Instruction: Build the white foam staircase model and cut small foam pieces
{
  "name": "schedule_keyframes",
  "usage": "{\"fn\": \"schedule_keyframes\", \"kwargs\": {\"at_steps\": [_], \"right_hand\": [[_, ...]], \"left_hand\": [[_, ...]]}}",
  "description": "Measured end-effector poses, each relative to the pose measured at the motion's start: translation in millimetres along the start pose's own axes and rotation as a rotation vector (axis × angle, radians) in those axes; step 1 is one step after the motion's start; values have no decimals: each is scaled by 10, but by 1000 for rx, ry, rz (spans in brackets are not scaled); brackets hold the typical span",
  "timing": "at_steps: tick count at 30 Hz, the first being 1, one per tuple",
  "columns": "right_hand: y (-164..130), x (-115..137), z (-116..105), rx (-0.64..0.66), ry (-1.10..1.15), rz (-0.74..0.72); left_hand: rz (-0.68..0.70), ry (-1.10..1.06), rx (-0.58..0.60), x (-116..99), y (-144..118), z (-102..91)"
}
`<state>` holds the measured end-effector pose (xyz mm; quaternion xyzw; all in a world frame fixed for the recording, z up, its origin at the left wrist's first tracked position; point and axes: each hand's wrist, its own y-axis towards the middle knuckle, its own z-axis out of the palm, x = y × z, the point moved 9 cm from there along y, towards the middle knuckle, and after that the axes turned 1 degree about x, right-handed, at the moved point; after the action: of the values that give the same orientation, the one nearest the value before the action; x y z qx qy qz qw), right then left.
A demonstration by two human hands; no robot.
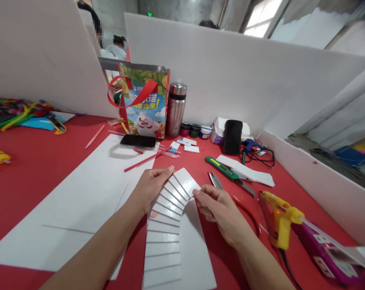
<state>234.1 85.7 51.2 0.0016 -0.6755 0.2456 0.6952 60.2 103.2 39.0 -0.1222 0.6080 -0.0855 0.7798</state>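
Low in the middle is a curved white strip (pixel 167 219), crossed by several grey lines like a fan or a bending stair. It lies over a plain white board (pixel 197 262). My left hand (pixel 154 187) grips the strip's upper left edge, thumb on top, with most of its fingers hidden beneath. At the strip's upper right edge my right hand (pixel 217 205) is closed in a pinch, thumb and forefinger touching the edge. Whether something thin is also between those fingertips, I cannot make out. Scissors (pixel 215 180) with red handles lie beside my right hand, partly covered.
Right: a green utility knife (pixel 223 168), a yellow glue gun (pixel 281 219) with its light on, and a purple device (pixel 321 249). Left: a large white sheet (pixel 79 193) with a phone (pixel 138 141) on it. Behind stand a printed bag (pixel 146 108), a steel flask (pixel 177 110) and paint pots (pixel 195 131).
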Motion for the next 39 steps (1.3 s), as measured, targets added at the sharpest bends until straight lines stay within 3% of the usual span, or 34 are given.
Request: {"fn": "schedule_keyframes", "kwargs": {"at_steps": [18, 23, 26, 31, 33, 35, 39], "right_hand": [[43, -42, -29, 6, 5, -5], [22, -19, -12, 3, -3, -5], [8, -5, -5, -2, -20, 0], [-10, 101, -125, -95, -54, -96], [-19, 127, -172, -120, -46, -119], [-30, 155, -211, -143, -32, -145], [-41, 178, -233, -164, -11, -168]], "left_hand": [[-58, -69, -12, 16, -1, 31], [-24, 11, -7, 14, 28, 27], [55, 93, -55, -100, 22, -51], [198, 296, -191, -520, -332, -364], [218, 667, -176, -626, -551, -416], [197, 830, -136, -579, -739, -460], [69, 744, 8, -179, -928, -460]]}}
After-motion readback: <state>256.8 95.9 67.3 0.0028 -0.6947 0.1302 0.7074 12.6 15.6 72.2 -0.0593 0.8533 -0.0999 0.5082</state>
